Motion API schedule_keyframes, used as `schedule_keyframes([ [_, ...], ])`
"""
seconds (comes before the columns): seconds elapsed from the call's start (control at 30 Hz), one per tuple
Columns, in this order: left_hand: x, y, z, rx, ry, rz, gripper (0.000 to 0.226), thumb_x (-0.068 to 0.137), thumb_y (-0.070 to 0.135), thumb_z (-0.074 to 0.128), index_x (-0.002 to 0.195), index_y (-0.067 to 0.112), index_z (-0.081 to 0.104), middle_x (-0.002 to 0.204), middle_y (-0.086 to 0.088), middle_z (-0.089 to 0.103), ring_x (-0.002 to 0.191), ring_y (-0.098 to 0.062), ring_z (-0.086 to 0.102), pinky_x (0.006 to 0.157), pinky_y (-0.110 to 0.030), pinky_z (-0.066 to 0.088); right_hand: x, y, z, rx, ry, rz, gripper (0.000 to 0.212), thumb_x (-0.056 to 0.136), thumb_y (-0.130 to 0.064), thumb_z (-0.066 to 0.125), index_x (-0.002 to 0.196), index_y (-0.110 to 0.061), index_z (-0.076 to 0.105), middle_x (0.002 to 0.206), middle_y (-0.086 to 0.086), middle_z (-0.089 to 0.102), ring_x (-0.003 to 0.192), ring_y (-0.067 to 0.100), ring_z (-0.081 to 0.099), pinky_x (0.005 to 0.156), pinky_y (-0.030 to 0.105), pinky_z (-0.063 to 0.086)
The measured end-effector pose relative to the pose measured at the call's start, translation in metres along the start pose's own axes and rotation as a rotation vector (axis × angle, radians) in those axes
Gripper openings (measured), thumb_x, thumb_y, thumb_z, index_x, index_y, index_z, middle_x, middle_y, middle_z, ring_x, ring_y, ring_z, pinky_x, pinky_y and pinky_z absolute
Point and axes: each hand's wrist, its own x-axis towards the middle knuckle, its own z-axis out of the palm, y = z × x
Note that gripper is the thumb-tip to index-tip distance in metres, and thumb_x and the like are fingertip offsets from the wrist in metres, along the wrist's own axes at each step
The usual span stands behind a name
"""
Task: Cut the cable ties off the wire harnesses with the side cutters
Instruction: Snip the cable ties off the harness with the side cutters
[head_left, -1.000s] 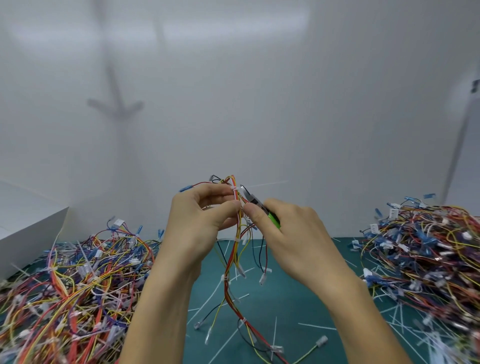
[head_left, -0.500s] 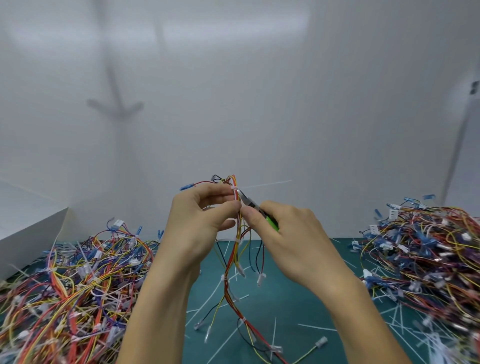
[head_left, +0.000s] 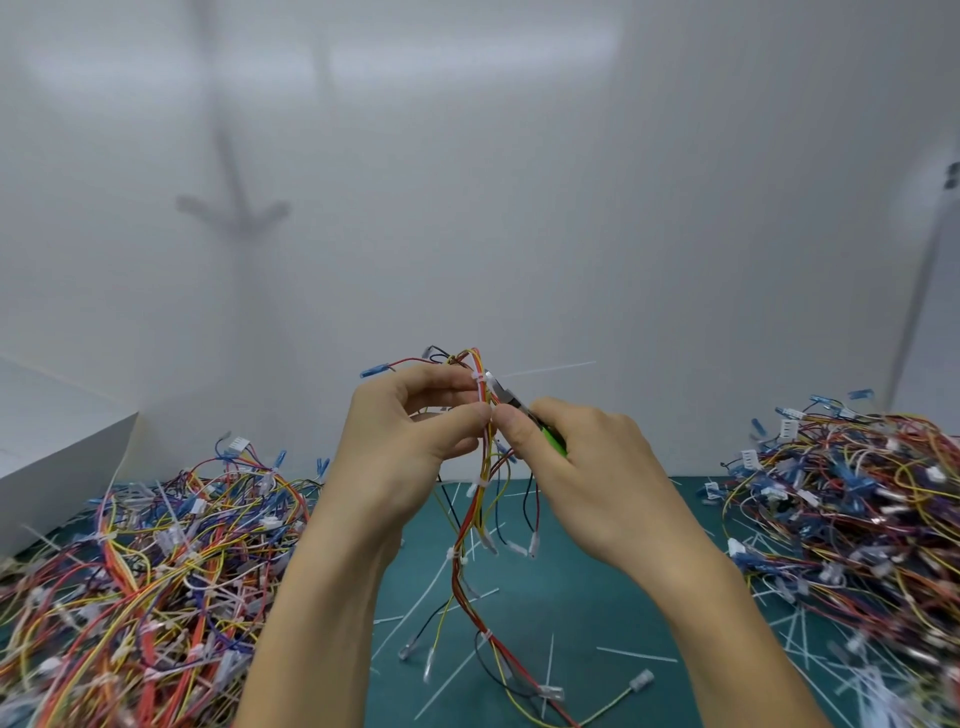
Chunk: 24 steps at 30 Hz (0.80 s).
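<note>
Far to the left of the held harness (head_left: 470, 519), a white box (head_left: 62, 457) sits at the edge of the green desk (head_left: 597, 597). Between the box and the harness lies the left pile (head_left: 156, 571) of tangled red, yellow, blue and purple wires with white connectors and ties.

The left hand (head_left: 410, 441) is raised just left of the harness. Its fingers (head_left: 457, 418) are curled and pinch the bundle near its top, thumb and forefinger closed on the wires. The harness hangs upright from this grip, and its lower end trails onto the desk.

A white cable tie (head_left: 480, 382) wraps the harness just above the pinch, its thin tail sticking out to the right. The side cutters (head_left: 511, 401) come in from the harness's right, metal tip touching the tie; whether the blades have closed cannot be told.

The right hand (head_left: 587, 467) is just right of the harness, its fingers (head_left: 519, 431) wrapped round the green handles.

Cut ties (head_left: 636, 654) lie scattered on the desk below and to the right of the harness. Far right of it is the right pile (head_left: 857, 509) of harnesses.
</note>
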Motion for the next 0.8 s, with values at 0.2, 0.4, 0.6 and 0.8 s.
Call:
schedule_keyframes([
  [0.2,-0.001,0.0004,0.0006,0.016,-0.009,-0.023,0.019,0.077,0.005,0.079,0.088,0.019,0.074,0.08,0.003,0.075,0.078,-0.014,0.073,0.071,-0.03,0.062,-0.0001,0.0,0.0,0.019,0.011,-0.005,0.07,0.078,-0.079,0.019,0.074,-0.021,0.057,0.059,-0.001,0.052,0.062,0.02,0.05,0.055,0.037,0.036],
  [0.4,-0.0011,0.0016,0.0012,0.012,-0.001,-0.047,0.018,0.078,0.004,0.078,0.09,0.017,0.074,0.083,-0.002,0.076,0.079,-0.016,0.074,0.066,-0.025,0.061,-0.0003,0.0009,0.0006,0.022,0.023,-0.012,0.07,0.077,-0.08,0.019,0.067,-0.02,0.052,0.055,-0.001,0.048,0.058,0.018,0.045,0.053,0.035,0.034],
  [0.6,-0.0017,0.0045,0.0004,-0.039,0.015,-0.069,0.013,0.079,-0.002,0.071,0.086,0.009,0.075,0.072,-0.004,0.075,0.064,-0.014,0.072,0.058,-0.018,0.055,0.0012,0.0028,0.0008,-0.045,0.061,-0.033,0.066,0.078,-0.081,0.022,0.064,-0.021,0.045,0.052,-0.001,0.042,0.055,0.016,0.042,0.049,0.033,0.031],
  [0.8,-0.0017,0.0045,-0.0005,0.017,0.02,-0.068,0.02,0.082,-0.002,0.067,0.08,0.015,0.075,0.073,-0.003,0.075,0.066,-0.016,0.072,0.066,-0.024,0.061,0.0014,0.0048,0.0016,-0.073,0.067,-0.041,0.056,0.083,-0.078,0.027,0.061,-0.028,0.041,0.05,-0.005,0.043,0.053,0.011,0.043,0.047,0.029,0.029],
])
